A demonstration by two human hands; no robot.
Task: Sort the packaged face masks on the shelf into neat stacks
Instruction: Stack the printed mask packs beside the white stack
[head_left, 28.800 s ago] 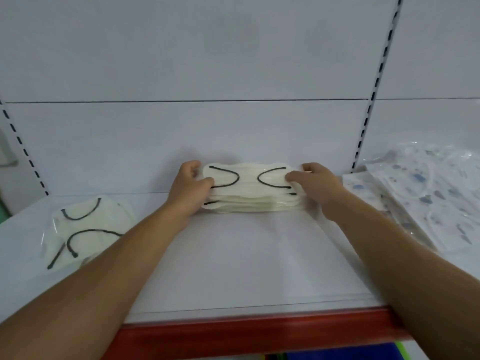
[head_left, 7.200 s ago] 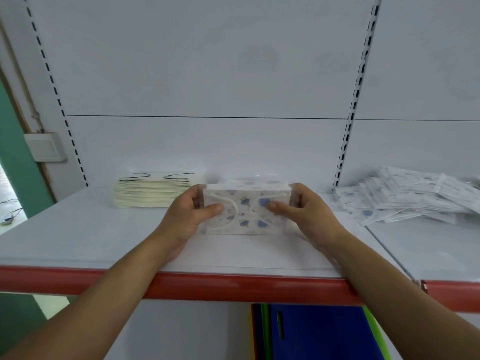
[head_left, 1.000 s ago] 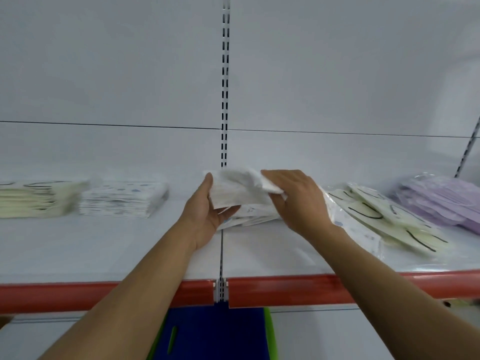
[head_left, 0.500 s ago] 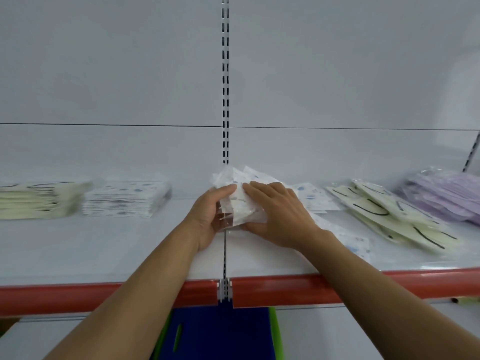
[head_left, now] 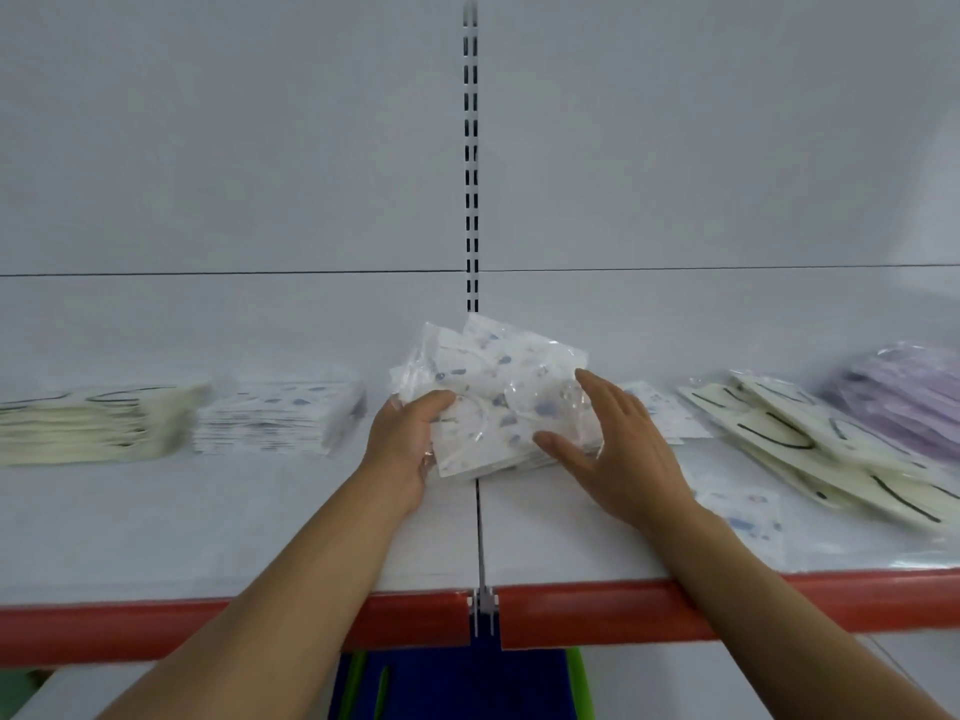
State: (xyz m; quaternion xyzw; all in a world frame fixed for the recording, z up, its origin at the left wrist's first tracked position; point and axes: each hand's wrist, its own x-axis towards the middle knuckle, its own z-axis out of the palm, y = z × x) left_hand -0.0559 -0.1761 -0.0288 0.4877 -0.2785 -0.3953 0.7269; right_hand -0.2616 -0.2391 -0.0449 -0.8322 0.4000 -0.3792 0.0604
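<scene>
Left hand (head_left: 402,449) grips bundle of blue-print mask packs (head_left: 498,392); right hand (head_left: 618,454), fingers spread flat, presses its other side.
Bundle tilted, low over shelf (head_left: 260,511) centre seam. Cream stack (head_left: 88,426), printed stack (head_left: 275,418) left; loose cream packs (head_left: 810,444), purple packs (head_left: 904,392) right.

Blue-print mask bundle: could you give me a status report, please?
Left hand grips mask bundle, right hand open against it. Bundle ragged, over shelf joint. Nothing blocking.

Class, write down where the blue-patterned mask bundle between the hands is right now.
The blue-patterned mask bundle sits mid-shelf in the head view, over the seam between shelf boards, left hand gripping its left end, right hand against its right.
</scene>
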